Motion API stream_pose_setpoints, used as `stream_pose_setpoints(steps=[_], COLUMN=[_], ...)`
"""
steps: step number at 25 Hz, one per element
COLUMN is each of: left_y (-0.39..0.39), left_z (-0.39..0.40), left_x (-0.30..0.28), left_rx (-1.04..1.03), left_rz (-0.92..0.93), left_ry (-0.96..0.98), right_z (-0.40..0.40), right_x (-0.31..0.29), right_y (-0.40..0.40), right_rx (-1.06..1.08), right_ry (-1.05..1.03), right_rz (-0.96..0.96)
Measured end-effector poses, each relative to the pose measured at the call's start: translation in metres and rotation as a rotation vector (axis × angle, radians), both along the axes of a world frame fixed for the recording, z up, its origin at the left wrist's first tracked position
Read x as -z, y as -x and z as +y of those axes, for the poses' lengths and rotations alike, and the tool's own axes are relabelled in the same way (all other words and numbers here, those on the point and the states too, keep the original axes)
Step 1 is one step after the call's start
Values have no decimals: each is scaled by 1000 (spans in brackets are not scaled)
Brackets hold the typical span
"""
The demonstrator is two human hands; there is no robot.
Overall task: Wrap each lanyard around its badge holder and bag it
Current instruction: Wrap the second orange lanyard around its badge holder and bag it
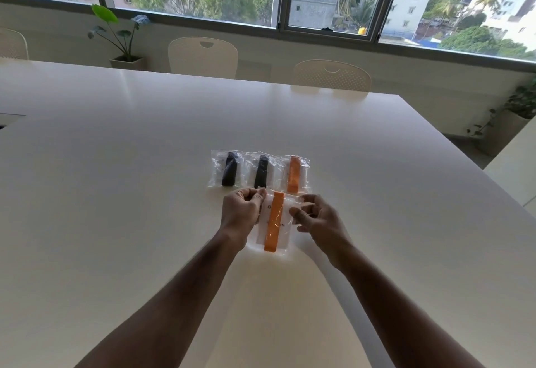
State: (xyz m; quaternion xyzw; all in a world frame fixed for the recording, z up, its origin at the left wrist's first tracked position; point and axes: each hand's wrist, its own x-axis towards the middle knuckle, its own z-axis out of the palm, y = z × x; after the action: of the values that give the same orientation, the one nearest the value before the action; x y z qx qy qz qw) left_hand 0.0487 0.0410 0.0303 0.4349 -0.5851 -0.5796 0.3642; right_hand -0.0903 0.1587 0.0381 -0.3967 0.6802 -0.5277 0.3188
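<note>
A clear plastic bag (274, 238) lies on the white table (116, 164) between my hands. Inside it is a white badge holder wrapped in an orange lanyard (275, 219). My left hand (242, 212) pinches the bag's top left corner. My right hand (316, 217) pinches its top right edge. Behind them stands a row of three filled bags: the left one (227, 169) and the middle one (262, 172) each hold a badge wrapped in a black lanyard, and the right one (294, 173) holds an orange one.
Two white chairs (203, 54) (332, 75) stand along the table's far edge, below a wide window. A potted plant (124, 40) sits at the back left and another (519, 106) at the right. The table's right edge runs down diagonally.
</note>
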Motion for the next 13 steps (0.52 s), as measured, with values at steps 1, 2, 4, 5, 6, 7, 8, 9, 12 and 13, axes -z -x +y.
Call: stream_pose_setpoints(steps=[1, 2, 4, 5, 6, 7, 8, 9, 12, 13], left_y=[5, 9, 19, 25, 30, 36, 40, 45, 55, 58], left_z=[3, 5, 9, 10, 11, 11, 10, 9, 3, 2], left_x=[-1, -2, -2, -2, -2, -2, -1, -2, -5, -8], left_rx=[-1, -3, -3, 3, 10, 19, 31, 48, 139, 162], left_rz=[23, 50, 88, 91, 83, 65, 42, 18, -38, -53], left_ry=[-44, -84, -130, -129, -116, -92, -65, -45, -14, 4], right_z=[3, 6, 8, 9, 10, 11, 12, 12, 7, 5], right_x=[1, 2, 2, 2, 2, 1, 1, 1, 3, 3], right_y=[-2, -3, -2, 1, 4, 8, 12, 16, 32, 38], right_rx=[-5, -2, 14, 27, 44, 62, 78, 94, 143, 158], right_ry=[-16, -27, -32, -28, -22, -18, -16, -14, -10, -8], right_rz=[-63, -107, -165, -188, -206, -212, -213, -212, -218, -223])
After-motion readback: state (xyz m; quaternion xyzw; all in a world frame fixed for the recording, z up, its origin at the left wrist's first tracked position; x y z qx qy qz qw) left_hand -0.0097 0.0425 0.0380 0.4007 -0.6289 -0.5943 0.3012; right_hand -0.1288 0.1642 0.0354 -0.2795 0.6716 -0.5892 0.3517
